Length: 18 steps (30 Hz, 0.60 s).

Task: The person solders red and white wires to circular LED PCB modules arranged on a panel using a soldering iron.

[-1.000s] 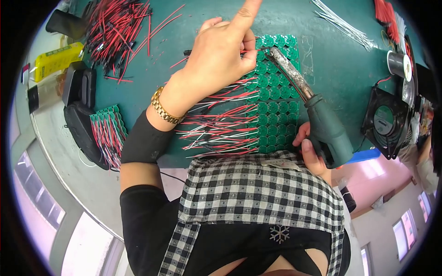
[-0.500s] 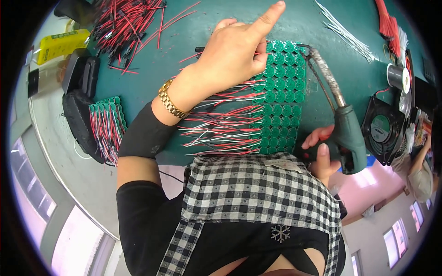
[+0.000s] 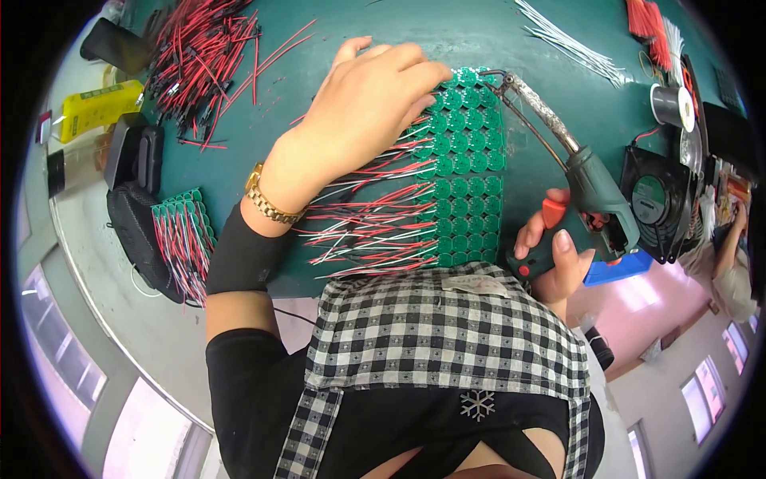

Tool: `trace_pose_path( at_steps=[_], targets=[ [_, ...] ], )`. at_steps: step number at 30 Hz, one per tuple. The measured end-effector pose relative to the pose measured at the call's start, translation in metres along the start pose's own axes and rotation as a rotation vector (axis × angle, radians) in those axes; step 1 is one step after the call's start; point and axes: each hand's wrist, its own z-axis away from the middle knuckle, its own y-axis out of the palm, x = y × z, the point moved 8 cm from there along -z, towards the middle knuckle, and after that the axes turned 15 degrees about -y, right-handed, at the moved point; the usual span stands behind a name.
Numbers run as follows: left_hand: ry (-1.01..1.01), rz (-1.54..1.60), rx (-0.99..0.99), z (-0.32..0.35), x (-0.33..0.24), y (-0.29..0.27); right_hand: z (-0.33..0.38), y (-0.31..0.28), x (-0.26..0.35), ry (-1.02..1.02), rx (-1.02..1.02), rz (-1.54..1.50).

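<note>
A panel of small round green circuit boards [image 3: 469, 188] lies on the table in front of me, with red, white and black wires [image 3: 367, 227] fanning out from its left side. My left hand [image 3: 371, 100] is over the panel's upper left edge, fingers bent down and closed; whatever they pinch is hidden beneath them. My right hand [image 3: 558, 255] grips the dark green handle of a soldering gun [image 3: 594, 188] with a red trigger. The gun's metal tip assembly slants up and left, its end near the panel's top right corner.
Loose red and black wires [image 3: 203, 56] are heaped at the far left. A second wired panel [image 3: 182, 231] lies left by a black case [image 3: 136, 227]. White wires [image 3: 570, 44], a solder spool [image 3: 673, 108] and a black fan [image 3: 654, 199] lie right. Another person's arm [image 3: 730, 247] shows far right.
My left hand's index finger, stretched out before, is now bent down toward the panel. My right hand and the soldering gun have shifted slightly left and tilted. The whole view has shifted a little.
</note>
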Motion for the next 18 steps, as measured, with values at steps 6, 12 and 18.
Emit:
trace_pose_path(
  at_steps=[6, 12, 18],
  targets=[
    [0.049, 0.108, 0.197, 0.002, 0.009, -0.002, -0.002, 0.002, -0.002, 0.008, -0.025, 0.100],
    [-0.008, 0.050, 0.154, 0.002, 0.012, 0.006, -0.004, 0.003, -0.003, -0.004, -0.018, 0.109],
    [0.069, -0.037, 0.016, 0.003, 0.003, 0.003, -0.001, 0.006, -0.005, 0.015, 0.042, 0.162]
  ],
)
